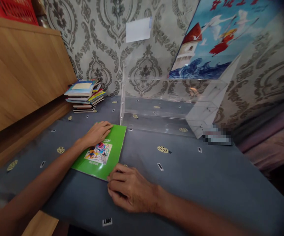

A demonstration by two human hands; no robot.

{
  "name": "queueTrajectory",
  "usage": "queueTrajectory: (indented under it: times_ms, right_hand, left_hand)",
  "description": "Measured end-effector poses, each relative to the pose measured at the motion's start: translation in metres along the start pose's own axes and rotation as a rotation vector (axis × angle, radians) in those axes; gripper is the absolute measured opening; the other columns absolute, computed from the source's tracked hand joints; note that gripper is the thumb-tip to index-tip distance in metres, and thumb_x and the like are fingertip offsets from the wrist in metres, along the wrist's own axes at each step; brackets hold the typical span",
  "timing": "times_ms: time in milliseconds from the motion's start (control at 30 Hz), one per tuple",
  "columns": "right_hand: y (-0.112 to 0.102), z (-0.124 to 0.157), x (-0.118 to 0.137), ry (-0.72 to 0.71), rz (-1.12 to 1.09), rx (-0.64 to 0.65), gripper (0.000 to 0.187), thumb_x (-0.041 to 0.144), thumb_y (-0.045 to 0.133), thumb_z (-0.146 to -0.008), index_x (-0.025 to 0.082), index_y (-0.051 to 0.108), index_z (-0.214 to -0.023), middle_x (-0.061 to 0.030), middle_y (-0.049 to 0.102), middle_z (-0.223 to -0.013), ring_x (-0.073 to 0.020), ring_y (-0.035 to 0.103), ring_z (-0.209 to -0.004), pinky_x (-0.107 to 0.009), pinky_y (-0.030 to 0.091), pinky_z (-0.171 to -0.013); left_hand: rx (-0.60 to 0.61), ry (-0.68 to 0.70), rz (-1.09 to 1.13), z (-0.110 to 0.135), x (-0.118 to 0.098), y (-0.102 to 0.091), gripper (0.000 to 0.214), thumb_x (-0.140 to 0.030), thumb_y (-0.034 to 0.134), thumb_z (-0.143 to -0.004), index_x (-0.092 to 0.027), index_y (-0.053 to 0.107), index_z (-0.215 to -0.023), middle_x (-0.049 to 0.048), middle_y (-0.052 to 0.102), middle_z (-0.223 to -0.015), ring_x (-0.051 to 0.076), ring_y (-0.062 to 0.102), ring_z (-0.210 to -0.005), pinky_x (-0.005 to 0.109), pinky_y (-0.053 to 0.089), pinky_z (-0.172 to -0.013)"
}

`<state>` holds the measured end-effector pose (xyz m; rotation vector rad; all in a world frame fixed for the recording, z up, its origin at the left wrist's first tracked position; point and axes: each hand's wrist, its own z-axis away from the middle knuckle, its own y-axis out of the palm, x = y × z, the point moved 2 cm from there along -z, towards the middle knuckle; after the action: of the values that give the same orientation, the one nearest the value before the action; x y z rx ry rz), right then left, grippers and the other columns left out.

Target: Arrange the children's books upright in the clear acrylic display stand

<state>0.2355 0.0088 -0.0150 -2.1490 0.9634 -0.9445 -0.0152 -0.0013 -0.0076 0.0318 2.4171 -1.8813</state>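
Note:
A green book (116, 144) with a colourful picture on its cover lies closed on the grey tablecloth. My left hand (99, 132) rests flat on the upper part of the cover, fingers stretched out. At the lower right corner is my right hand (133, 188), its fingers curled and closed on the book's edge; the fingertips are partly hidden. Beyond the book stands a clear acrylic rack (154, 123) with stepped tiers and side panels. Back left, a stack of books (83, 93) sits beside the wooden cabinet.
A wooden cabinet (26, 72) overhangs the table's left side, with a red basket (16, 11) on top. On the patterned wall are a white paper (138, 30) and a poster (210, 42) with birds and a tower. A pixelated object (217, 135) lies by the rack's right end.

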Motion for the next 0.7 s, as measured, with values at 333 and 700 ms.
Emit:
queueTrajectory:
  times_ms: [333,700]
  right_hand:
    - [-0.007,-0.004,0.000,0.071,-0.139,-0.012,0.025,0.017,0.048,-0.097,0.017,0.063,-0.078,-0.0048,0.069,-0.077,-0.0163,0.058,-0.077,-0.030,0.053,-0.074]
    - [-0.015,-0.024,-0.039,0.174,-0.063,0.032,0.022,0.024,0.050,-0.099,0.016,0.068,-0.110,-0.0115,0.074,-0.111,-0.0236,0.066,-0.106,-0.045,0.053,-0.096]
  left_hand:
    - [-0.045,-0.033,0.234,0.026,0.058,0.000,0.046,-0.034,0.034,-0.101,-0.016,0.059,-0.134,0.0123,0.059,-0.139,0.023,0.056,-0.128,0.042,0.041,-0.113]
    - [-0.148,-0.070,0.293,0.059,0.058,0.001,0.047,-0.042,0.037,-0.102,-0.018,0.060,-0.134,0.0114,0.062,-0.139,0.023,0.059,-0.128,0.044,0.044,-0.112]
